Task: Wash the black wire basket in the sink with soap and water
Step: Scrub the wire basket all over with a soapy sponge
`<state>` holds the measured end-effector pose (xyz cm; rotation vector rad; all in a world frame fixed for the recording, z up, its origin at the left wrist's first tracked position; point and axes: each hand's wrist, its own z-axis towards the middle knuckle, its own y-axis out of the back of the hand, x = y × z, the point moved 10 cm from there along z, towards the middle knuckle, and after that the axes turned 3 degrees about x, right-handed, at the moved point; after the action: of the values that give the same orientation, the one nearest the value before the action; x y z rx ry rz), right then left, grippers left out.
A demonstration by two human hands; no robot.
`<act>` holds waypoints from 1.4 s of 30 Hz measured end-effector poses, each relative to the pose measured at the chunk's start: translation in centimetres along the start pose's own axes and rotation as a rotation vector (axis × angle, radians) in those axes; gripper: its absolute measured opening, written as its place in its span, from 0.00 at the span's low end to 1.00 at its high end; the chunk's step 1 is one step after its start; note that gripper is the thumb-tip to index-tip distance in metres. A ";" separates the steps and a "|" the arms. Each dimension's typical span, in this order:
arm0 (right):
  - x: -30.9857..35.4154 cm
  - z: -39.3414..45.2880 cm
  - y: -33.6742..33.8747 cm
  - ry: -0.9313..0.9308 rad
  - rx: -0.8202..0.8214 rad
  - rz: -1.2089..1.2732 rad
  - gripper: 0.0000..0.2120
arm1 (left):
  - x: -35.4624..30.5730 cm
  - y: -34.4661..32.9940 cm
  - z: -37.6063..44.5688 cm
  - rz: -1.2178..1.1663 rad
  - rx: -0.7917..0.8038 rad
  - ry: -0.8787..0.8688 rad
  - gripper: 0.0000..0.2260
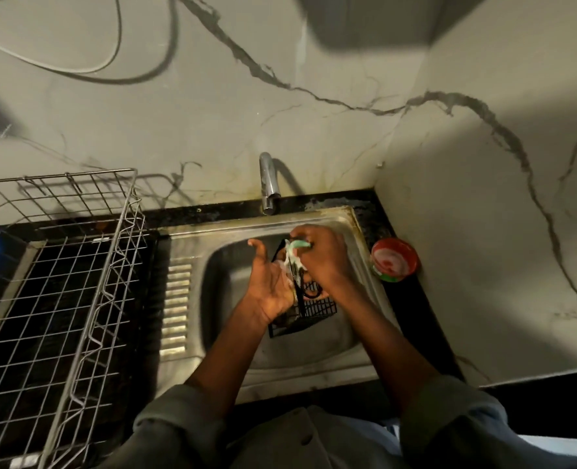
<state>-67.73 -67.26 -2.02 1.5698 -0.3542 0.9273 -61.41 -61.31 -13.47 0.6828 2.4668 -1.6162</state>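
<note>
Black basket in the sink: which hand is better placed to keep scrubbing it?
The right hand. It already grips the green scrubber against the soapy top of the basket. The left hand holds the basket's side over the sink, steadying it.

A home kitchen — a steel sink (192,333) with a tap (268,184), a wire dish rack (77,282), marble-patterned wall tiles (314,113).
</note>
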 end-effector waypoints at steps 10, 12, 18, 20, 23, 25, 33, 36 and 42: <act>0.5 -0.7 0.2 0.014 -0.088 -0.069 0.11 | -1.4 0.7 0.9 0.028 0.028 -0.049 0.42; 1.2 0.1 1.1 0.024 -0.188 -0.002 0.10 | -0.9 0.3 0.9 0.070 0.038 -0.023 0.44; 1.1 -0.4 0.7 0.071 -0.184 -0.042 0.12 | -0.6 0.4 0.9 0.076 0.028 0.000 0.47; -0.1 -0.1 1.8 -0.002 -0.256 -0.049 0.15 | -0.7 -0.1 0.8 0.104 0.036 -0.005 0.48; 2.7 -0.6 -0.2 0.152 -0.113 -0.103 0.14 | -0.4 0.0 0.5 0.091 0.012 0.012 0.49; 1.7 -0.5 0.4 0.113 -0.142 -0.152 0.14 | -0.6 0.5 0.6 0.086 -0.005 0.003 0.49; 0.4 -0.2 0.3 0.033 -0.175 -0.156 0.15 | -0.6 1.4 0.9 0.067 -0.037 0.005 0.42; -1.9 0.7 2.3 -0.090 -0.286 -0.102 0.15 | -0.1 0.9 0.7 0.057 -0.010 0.045 0.42; -0.5 0.9 1.1 -0.019 -0.257 0.053 0.14 | -0.1 0.7 0.6 0.137 -0.079 0.034 0.31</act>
<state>-68.48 -68.48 -1.56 1.3398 -0.5097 0.8714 -61.12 -61.63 -14.23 0.8539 2.4323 -1.4628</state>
